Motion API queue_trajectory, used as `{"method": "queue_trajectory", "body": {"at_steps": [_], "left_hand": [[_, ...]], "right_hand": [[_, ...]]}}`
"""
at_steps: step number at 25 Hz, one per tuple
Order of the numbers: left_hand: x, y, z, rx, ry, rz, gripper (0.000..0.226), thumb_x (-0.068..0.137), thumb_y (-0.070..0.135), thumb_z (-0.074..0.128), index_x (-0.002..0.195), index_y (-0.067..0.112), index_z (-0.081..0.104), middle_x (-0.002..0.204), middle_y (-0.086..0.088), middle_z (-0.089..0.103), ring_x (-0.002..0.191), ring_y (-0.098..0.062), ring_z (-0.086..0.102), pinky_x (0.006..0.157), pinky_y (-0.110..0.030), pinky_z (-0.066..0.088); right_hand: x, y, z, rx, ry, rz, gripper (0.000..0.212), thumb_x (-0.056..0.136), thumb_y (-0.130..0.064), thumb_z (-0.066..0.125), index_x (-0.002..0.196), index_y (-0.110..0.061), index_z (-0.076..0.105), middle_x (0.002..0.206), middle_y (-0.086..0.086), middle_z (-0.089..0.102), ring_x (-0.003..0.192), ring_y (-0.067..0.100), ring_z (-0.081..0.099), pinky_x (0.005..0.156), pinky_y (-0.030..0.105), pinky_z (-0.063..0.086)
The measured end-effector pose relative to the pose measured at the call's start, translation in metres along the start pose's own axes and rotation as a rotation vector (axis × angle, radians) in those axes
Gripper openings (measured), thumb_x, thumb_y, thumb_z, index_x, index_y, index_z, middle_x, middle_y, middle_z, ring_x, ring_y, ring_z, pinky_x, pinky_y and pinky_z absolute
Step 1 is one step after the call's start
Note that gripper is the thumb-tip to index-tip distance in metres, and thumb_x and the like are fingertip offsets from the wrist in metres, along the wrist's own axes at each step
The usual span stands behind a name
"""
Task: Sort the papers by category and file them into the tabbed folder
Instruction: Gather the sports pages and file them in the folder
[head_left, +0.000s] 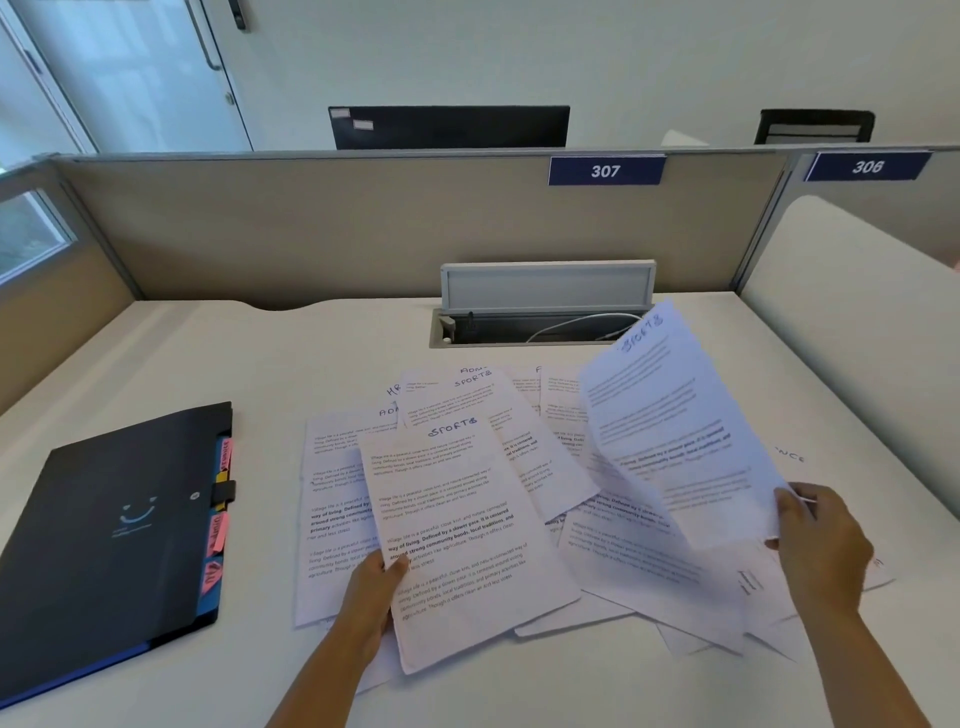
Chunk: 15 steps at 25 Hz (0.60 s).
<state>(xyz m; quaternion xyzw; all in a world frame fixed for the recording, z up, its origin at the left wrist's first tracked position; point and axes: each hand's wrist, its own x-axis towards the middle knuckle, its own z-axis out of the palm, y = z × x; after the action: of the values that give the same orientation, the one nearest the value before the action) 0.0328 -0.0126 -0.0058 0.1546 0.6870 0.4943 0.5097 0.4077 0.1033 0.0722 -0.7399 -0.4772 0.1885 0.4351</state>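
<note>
- Head view: we saw the left hand (370, 597) pinching the lower left edge of a sheet headed SPORTS (457, 540), thumb on top, the sheet lying over the spread of papers (524, 467) on the bench (156, 358).
- The right hand (818, 545) gripped the lower right corner of a second SPORTS sheet (675, 431), which was lifted off the pile, tilted and curled, and partly blurred.
- We could read other headings among the loose papers: another SPORTS and partial letters such as ADM and HR; the rest was too small to tell.
- The dark tabbed folder (114, 530) lay closed on the bench, well to the left of the papers, with pink tabs (218, 535) along its right edge.
- Behind the papers we saw an open cable tray (540, 312) and the partition sign 307 (605, 170).
</note>
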Motion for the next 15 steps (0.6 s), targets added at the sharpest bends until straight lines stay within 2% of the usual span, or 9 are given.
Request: {"method": "queue_trajectory", "body": {"at_steps": [2,4,6,9,11,15], "left_hand": [[0.000,0.000,0.000,-0.002,-0.002,0.004,0.019,0.094,0.010,0.046,0.110,0.013,0.057,0.105,-0.013,0.066,0.094,-0.033,0.064,0.076,-0.043,0.055],[0.000,0.000,0.000,-0.005,0.000,0.001,0.019,0.094,0.010,0.046,0.109,0.013,0.057,0.103,-0.013,0.067,0.095,-0.034,0.064,0.077,-0.044,0.054],[0.000,0.000,0.000,0.002,0.009,-0.001,0.019,0.094,0.011,0.046,0.110,0.013,0.057,0.103,-0.012,0.067,0.095,-0.033,0.064,0.081,-0.047,0.054],[0.002,-0.002,-0.002,0.028,0.002,0.000,0.022,0.094,0.012,0.046,0.113,0.012,0.056,0.105,-0.011,0.067,0.096,-0.032,0.064,0.085,-0.050,0.053],[0.002,-0.002,-0.002,0.031,-0.013,0.004,0.021,0.094,0.011,0.046,0.112,0.012,0.057,0.106,-0.012,0.067,0.095,-0.032,0.064,0.084,-0.050,0.053],[-0.005,0.001,0.000,0.014,-0.013,0.019,0.018,0.094,0.009,0.045,0.105,0.013,0.059,0.101,-0.011,0.068,0.090,-0.030,0.066,0.072,-0.041,0.056]], "right_hand": [[-0.002,-0.014,-0.004,0.065,0.074,-0.065,0.016,0.093,-0.018,0.050,0.100,-0.005,0.057,0.091,0.014,0.062,0.059,0.029,0.059,0.047,0.015,0.042],[-0.006,-0.027,-0.003,0.149,0.100,-0.100,0.016,0.092,-0.018,0.050,0.100,-0.005,0.056,0.094,0.012,0.062,0.065,0.030,0.060,0.048,0.006,0.043],[-0.013,-0.041,0.002,0.207,0.055,-0.101,0.016,0.092,-0.018,0.050,0.099,-0.004,0.055,0.094,0.008,0.060,0.065,0.028,0.059,0.046,0.008,0.042],[-0.032,-0.050,0.024,0.296,-0.116,-0.057,0.008,0.092,-0.018,0.052,0.094,-0.011,0.054,0.092,0.011,0.061,0.055,0.026,0.061,0.038,0.007,0.041],[-0.054,-0.047,0.044,0.345,-0.266,0.016,0.005,0.091,-0.017,0.053,0.091,-0.011,0.054,0.090,0.014,0.062,0.059,0.023,0.060,0.040,0.012,0.048],[-0.107,-0.033,0.080,0.328,-0.508,0.152,0.004,0.090,-0.014,0.054,0.088,-0.010,0.055,0.090,0.015,0.062,0.070,0.019,0.061,0.043,0.022,0.054]]}}
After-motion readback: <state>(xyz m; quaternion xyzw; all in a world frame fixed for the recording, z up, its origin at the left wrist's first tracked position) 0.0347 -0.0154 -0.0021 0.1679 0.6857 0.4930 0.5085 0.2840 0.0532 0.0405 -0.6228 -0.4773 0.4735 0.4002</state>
